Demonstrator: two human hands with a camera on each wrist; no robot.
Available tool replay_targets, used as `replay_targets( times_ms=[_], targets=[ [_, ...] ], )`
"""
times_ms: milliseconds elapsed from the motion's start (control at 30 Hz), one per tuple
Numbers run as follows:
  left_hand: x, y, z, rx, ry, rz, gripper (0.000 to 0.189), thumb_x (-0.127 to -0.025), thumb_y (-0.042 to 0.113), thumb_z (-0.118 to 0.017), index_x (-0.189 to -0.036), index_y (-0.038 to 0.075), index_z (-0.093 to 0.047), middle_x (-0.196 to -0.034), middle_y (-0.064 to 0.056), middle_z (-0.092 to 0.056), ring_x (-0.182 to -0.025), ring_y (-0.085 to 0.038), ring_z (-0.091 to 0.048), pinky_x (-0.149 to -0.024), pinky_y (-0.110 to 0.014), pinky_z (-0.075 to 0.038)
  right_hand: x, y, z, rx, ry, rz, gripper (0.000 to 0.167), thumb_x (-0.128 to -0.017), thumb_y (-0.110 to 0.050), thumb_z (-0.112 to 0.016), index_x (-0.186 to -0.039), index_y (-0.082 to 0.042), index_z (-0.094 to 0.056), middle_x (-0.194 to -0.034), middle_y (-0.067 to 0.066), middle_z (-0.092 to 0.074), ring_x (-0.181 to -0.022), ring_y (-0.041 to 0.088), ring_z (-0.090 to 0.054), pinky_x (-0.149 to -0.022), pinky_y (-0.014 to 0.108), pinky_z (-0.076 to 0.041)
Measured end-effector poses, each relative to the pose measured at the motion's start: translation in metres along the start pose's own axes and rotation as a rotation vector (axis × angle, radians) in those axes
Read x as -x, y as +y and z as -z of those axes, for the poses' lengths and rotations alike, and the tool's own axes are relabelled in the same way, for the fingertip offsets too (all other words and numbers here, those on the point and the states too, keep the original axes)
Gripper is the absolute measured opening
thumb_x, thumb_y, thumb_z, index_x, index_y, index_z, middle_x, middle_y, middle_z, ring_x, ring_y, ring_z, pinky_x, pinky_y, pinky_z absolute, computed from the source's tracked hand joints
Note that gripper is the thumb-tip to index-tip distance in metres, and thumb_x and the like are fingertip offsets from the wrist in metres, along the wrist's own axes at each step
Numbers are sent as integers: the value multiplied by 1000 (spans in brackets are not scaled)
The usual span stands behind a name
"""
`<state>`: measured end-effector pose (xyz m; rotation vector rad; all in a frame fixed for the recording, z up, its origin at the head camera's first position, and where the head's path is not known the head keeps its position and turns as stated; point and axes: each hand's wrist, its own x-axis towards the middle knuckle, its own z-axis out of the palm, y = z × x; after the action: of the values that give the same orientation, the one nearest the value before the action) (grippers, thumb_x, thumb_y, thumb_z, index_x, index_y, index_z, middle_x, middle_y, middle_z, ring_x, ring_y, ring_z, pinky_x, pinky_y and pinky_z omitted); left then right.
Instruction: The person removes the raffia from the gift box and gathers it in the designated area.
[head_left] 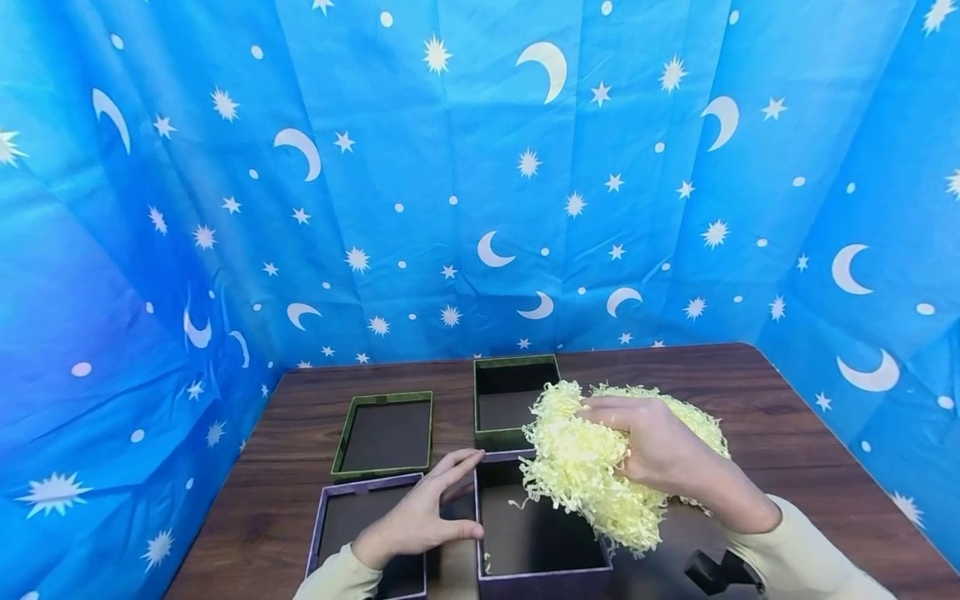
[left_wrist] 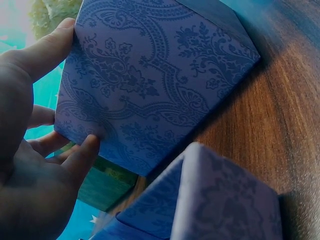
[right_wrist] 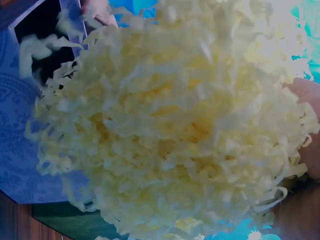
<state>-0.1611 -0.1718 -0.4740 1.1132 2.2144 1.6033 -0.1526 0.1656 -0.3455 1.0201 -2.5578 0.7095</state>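
Note:
My right hand [head_left: 663,446] grips a big clump of pale yellow shredded paper [head_left: 573,467]. The clump hangs over the right part of an open purple patterned box [head_left: 543,575] with a dark inside. In the right wrist view, shredded paper [right_wrist: 165,125] hides most of that hand. Thumb and fingers spread, my left hand [head_left: 423,508] rests along the box's left rim. The left wrist view shows its thumb at the rim and its other fingers at a corner of the patterned wall [left_wrist: 140,85]. A few loose shreds lie in the box.
A shallow purple tray-like piece [head_left: 322,533] lies left of the box, partly under the left arm. Behind it sits a shallow green-rimmed piece [head_left: 386,433]. A deeper green box [head_left: 513,437] stands behind the purple box. More yellow shreds [head_left: 697,421] are beyond the right hand.

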Motion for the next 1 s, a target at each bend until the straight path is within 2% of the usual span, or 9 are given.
replay_targets(
  times_ms=[300,367,567,800,1000],
  targets=[
    [-1,0,0,-3,1,-12,87,-83,16,-77,-151,-4,-27,-148,-26,-27,-137,-46,-30,-108,-47,-40,10,6,4,48,59,-7,78,-41,22,-53,-113,-3,-72,-116,16,-69,-105,39,-66,-59,18,-50],
    [-1,0,0,-3,2,-12,87,-83,16,-77,-151,-3,-27,-148,-27,-27,-138,-44,-31,-108,-47,-40,13,8,5,73,72,-5,79,-39,22,-53,-112,-4,-72,-114,13,-70,-103,37,-67,-63,22,-52],
    [0,1,0,-7,-1,-3,86,-84,17,-76,-152,-2,-27,-149,-26,-27,-139,-33,-32,-108,-45,-41,24,15,6,92,99,-15,79,-37,20,-52,-110,-4,-73,-110,13,-71,-98,37,-68,-59,21,-46],
    [0,1,0,2,-1,1,86,-84,17,-76,-152,-2,-27,-149,-26,-27,-139,-17,-33,-108,-45,-40,37,22,5,89,115,-30,79,-35,21,-50,-108,-1,-73,-107,17,-72,-95,40,-68,-56,18,-45],
    [0,-1,0,-7,5,3,86,-84,17,-77,-152,-1,-27,-149,-22,-29,-139,-19,-33,-108,-43,-41,48,27,5,113,105,-72,79,-35,22,-54,-108,-2,-72,-109,15,-71,-95,38,-68,-57,19,-46]
  ],
)
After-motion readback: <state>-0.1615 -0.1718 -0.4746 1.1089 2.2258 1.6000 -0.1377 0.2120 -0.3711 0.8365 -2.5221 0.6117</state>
